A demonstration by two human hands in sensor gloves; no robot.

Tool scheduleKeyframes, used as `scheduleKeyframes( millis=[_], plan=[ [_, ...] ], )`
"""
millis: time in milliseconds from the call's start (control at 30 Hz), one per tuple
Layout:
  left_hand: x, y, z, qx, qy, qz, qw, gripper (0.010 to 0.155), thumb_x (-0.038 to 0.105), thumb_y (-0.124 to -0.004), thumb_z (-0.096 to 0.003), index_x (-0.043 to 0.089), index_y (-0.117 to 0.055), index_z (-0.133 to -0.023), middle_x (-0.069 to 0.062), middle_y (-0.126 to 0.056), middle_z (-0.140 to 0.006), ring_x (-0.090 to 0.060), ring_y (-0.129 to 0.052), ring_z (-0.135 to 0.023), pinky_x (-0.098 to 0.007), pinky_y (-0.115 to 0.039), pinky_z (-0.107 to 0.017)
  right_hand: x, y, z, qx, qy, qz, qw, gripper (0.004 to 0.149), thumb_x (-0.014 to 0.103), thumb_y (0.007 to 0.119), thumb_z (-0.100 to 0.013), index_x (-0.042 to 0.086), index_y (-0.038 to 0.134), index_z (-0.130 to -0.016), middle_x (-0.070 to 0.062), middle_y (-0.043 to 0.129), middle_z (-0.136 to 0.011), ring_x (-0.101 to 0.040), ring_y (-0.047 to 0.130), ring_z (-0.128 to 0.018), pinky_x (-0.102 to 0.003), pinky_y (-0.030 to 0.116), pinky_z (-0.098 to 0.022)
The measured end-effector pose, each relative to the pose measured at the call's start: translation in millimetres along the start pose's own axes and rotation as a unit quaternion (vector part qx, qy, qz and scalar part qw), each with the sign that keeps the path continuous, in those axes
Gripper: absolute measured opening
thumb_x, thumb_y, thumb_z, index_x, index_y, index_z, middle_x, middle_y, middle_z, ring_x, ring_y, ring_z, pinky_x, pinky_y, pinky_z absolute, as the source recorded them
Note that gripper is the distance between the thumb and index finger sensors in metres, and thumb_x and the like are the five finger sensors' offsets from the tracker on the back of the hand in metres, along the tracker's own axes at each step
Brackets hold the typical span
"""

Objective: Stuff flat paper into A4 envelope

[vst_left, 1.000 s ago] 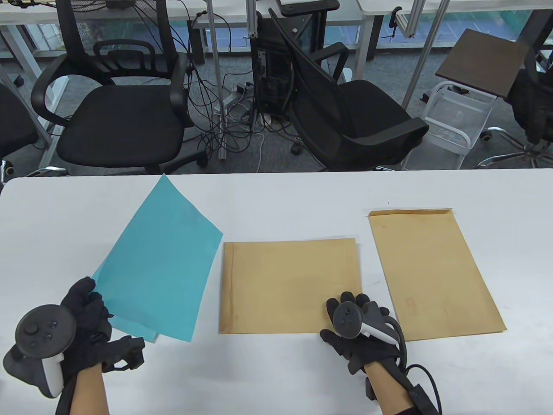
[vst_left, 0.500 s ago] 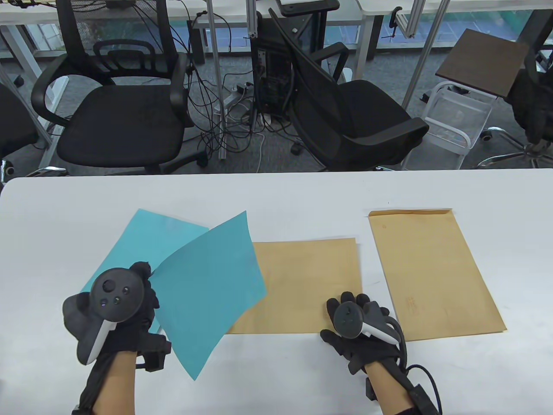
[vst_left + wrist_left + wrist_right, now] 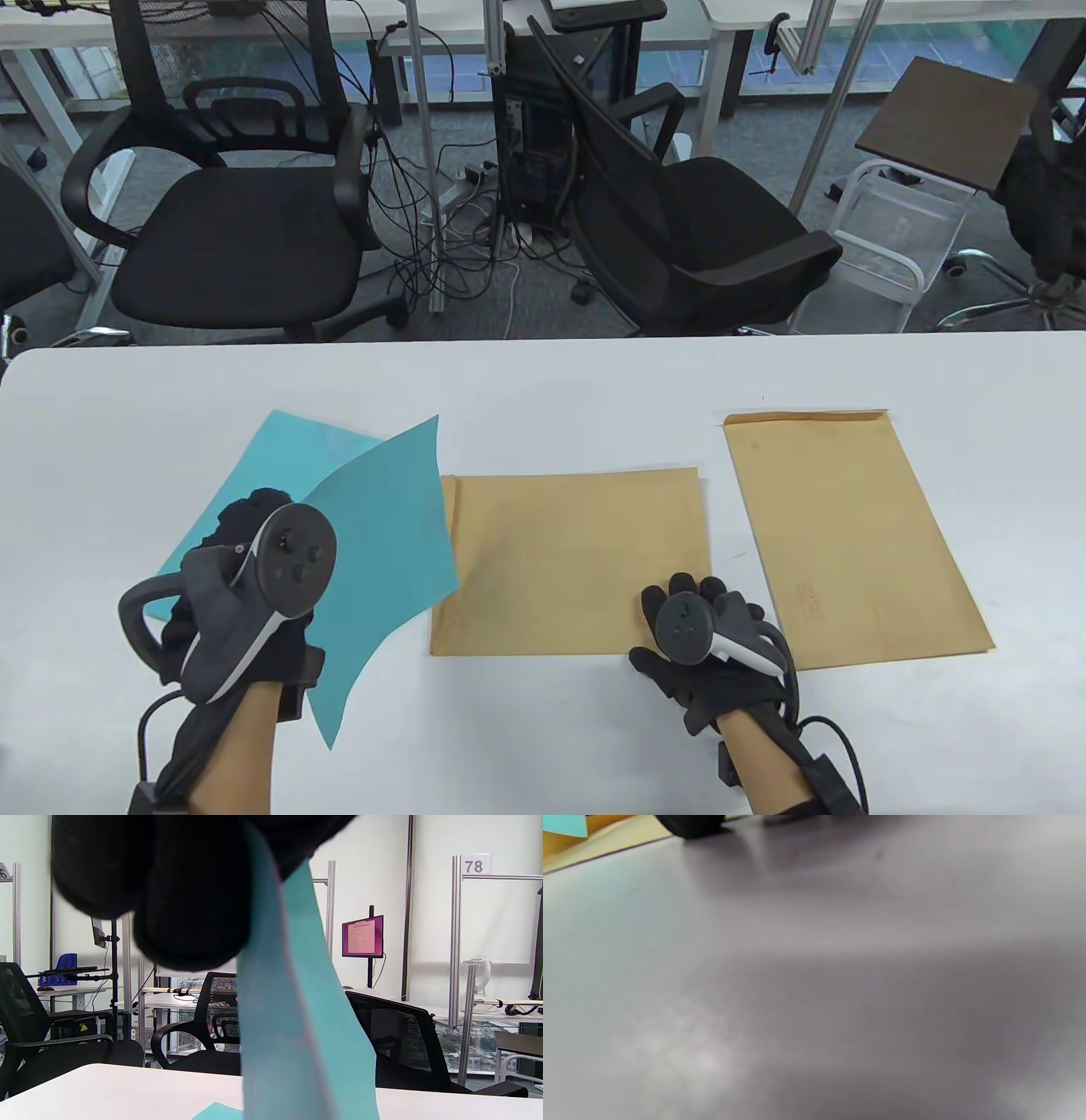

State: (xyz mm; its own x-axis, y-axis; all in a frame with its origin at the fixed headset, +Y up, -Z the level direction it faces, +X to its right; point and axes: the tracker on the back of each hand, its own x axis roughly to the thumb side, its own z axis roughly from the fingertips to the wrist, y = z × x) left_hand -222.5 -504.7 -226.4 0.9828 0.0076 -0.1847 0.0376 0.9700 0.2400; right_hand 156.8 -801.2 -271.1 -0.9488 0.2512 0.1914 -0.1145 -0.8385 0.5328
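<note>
My left hand grips a teal paper sheet and holds it tilted above the table, its right edge just over the left end of the middle brown envelope. In the left wrist view the gloved fingers pinch this sheet, which hangs down on edge. A second teal sheet lies flat on the table underneath. My right hand rests flat on the envelope's near right corner; the right wrist view shows a fingertip beside the envelope's edge.
A second brown envelope lies flat at the right, flap end away from me. The white table ends at its far edge, with office chairs and cables behind it.
My left hand lifted the teal sheet, swung it right over the envelope's left part, then drew it back left, uncovering the envelope's left edge. The right hand has not moved.
</note>
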Motion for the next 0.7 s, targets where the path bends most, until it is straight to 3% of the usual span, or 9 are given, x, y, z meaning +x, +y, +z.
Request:
scheduleKeyframes(
  millis=[167,700],
  plan=[
    [4,7,-1,-0.016,-0.003,-0.020,1.000,0.040,0.012,-0.082,-0.0429,0.005,-0.089,-0.082,-0.027,-0.096,-0.071,-0.028,-0.108,-0.034,-0.046,-0.090,-0.039,0,0,0,-0.001,0.000,0.000,1.000,0.074,0.050,0.050,-0.065,0.014,0.008,-0.114,-0.024,-0.004,-0.111,-0.060,-0.005,-0.097,-0.083,0.004,-0.056],
    [-29,6,-16,-0.102,0.049,0.077,0.991,0.040,0.012,-0.082,-0.0428,0.004,-0.089,-0.082,-0.027,-0.096,-0.070,-0.028,-0.108,-0.034,-0.046,-0.090,-0.039,-1,0,0,0.001,-0.001,-0.003,1.000,0.074,0.050,0.050,-0.065,0.014,0.008,-0.113,-0.023,-0.005,-0.111,-0.059,-0.006,-0.096,-0.082,0.004,-0.056]
  ],
)
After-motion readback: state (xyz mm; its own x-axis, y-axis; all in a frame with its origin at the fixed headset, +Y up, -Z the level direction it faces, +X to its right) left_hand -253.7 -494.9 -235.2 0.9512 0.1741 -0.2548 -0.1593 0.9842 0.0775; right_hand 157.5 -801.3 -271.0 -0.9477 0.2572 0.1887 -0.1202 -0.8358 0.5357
